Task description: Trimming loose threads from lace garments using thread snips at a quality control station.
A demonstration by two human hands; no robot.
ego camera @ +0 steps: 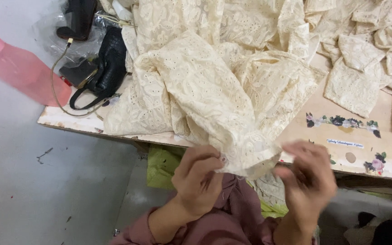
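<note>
A large heap of cream eyelet lace fabric (214, 86) lies bunched on a wooden worktable (386, 159) and hangs over its near edge. My left hand (198, 181) is closed on the hanging lower edge of this fabric, pinching it between thumb and fingers. My right hand (309, 179) is just to the right of that edge, blurred by motion, with fingers curled and apart; its fingertips sit close to the cloth, and I cannot tell whether they grip it. Pink sleeves cover both my forearms.
Several small cut pieces of the same lace (355, 86) lie at the table's back right. A black handbag (107, 68) with a cable, a dark device (78, 18) and a pink bottle (21, 68) sit at the left. Green material (162, 165) shows under the table edge.
</note>
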